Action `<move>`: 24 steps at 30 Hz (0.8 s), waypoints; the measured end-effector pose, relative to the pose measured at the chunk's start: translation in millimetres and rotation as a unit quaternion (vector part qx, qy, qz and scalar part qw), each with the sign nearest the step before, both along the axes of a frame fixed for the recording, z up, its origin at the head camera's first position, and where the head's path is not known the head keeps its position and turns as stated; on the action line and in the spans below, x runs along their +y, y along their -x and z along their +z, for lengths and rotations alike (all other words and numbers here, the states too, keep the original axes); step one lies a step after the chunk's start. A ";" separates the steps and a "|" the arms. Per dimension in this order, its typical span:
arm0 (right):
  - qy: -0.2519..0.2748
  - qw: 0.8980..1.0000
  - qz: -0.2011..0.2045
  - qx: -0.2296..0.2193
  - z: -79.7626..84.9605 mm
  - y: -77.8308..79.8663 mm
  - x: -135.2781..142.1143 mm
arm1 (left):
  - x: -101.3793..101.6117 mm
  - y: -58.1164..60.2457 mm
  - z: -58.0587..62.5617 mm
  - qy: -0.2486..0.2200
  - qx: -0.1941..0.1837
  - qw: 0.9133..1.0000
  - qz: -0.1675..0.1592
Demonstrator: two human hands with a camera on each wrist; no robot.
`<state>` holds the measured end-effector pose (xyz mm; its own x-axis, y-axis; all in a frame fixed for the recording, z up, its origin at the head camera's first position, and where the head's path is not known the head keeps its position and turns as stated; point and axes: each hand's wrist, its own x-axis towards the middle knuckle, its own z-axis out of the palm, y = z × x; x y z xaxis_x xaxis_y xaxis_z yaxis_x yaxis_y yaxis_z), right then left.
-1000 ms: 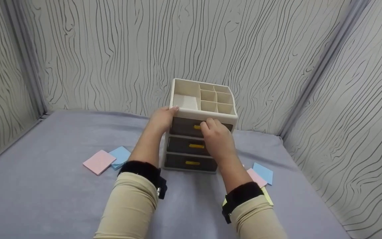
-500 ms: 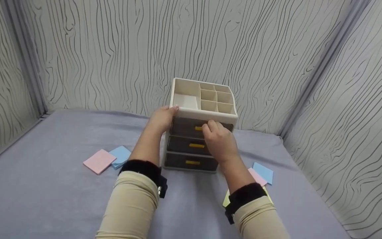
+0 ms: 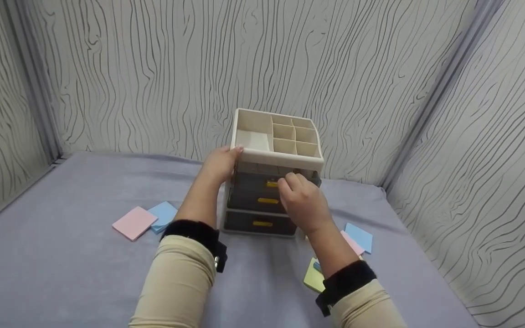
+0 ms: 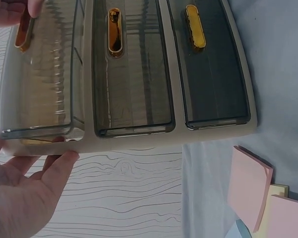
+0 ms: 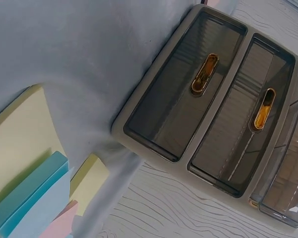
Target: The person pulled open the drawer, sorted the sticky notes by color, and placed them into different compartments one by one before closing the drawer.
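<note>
A cream desk organizer (image 3: 280, 158) with three dark see-through drawers stands on the cloth-covered table, its top split into compartments. My left hand (image 3: 220, 165) grips its upper left side, thumb over the front edge; the left wrist view shows the fingers and thumb around the frame. With my right hand (image 3: 306, 200) I pinch the gold handle (image 4: 24, 32) of the top drawer (image 4: 44, 94). That drawer juts out from the frame. Flush in the frame sit the middle drawer (image 5: 241, 119) and the bottom drawer (image 5: 186, 84).
Left of the organizer lie a pink sticky-note pad (image 3: 134, 223) and blue pads (image 3: 164, 215). On the right are a blue pad (image 3: 359, 237), a pink one (image 3: 352, 243) and a yellow pad (image 3: 312, 276) with a teal pad (image 5: 32, 191) on it. A patterned wall (image 3: 162, 68) rises behind.
The top drawer has slid out toward me, my right hand drawing back and down with its handle. My left hand stays on the organizer's side.
</note>
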<state>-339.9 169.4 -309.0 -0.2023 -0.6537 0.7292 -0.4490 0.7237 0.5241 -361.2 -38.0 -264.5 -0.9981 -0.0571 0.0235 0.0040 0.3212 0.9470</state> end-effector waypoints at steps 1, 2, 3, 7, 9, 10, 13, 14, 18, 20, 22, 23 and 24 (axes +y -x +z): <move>-0.002 1.000 0.001 -0.001 -0.2 -1.8 0.5 | -0.3 0.0 0.1 -0.002 0.001 1.000 -0.001; -0.004 1.000 0.000 -0.002 -0.4 -3.4 1.1 | -0.6 0.2 0.1 -0.002 0.002 1.000 -0.001; -0.006 1.000 0.002 -0.003 -0.5 -5.2 1.7 | -0.9 0.6 0.3 -0.002 0.001 1.000 -0.001; -0.008 1.000 0.023 0.000 -1.0 -10.5 4.3 | -1.1 1.4 0.0 0.002 -0.005 1.000 -0.003; -0.006 0.999 0.035 -0.001 -1.6 -13.7 5.5 | -0.9 1.4 -0.4 0.005 -0.010 1.000 -0.006; -0.005 0.999 0.040 -0.003 -1.9 -15.4 6.2 | -0.9 1.2 -0.6 0.006 -0.011 1.000 -0.008; -0.002 0.999 0.050 -0.012 -2.7 -21.6 8.2 | -1.4 0.3 -0.1 0.011 -0.017 1.000 -0.013; -0.002 0.999 0.052 -0.016 -3.1 -23.6 9.0 | -1.9 -0.2 0.5 0.014 -0.020 1.000 -0.016; -0.006 0.998 0.062 -0.014 -3.8 -29.8 11.2 | -3.2 -1.2 2.4 0.024 -0.020 0.999 -0.022; -0.010 0.998 0.065 -0.009 -4.4 -32.0 12.3 | -3.3 -1.4 3.3 0.028 -0.021 0.999 -0.023; -0.014 0.998 0.069 -0.003 -4.8 -34.2 13.3 | -3.2 -1.3 3.6 0.033 -0.022 0.999 -0.022; -0.013 0.997 0.072 -0.001 -4.7 -35.4 13.8 | -3.2 -1.1 3.5 0.033 -0.024 0.999 -0.022; -0.013 0.997 0.075 0.001 -4.7 -36.6 14.2 | -3.1 -1.1 3.4 0.032 -0.024 0.999 -0.023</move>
<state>-303.2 183.6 -313.7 -0.1004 -0.6949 0.7120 -0.5499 0.6352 0.5424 -360.1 -41.2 -261.1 -0.9997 -0.0115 -0.0220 -0.0247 0.3819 0.9239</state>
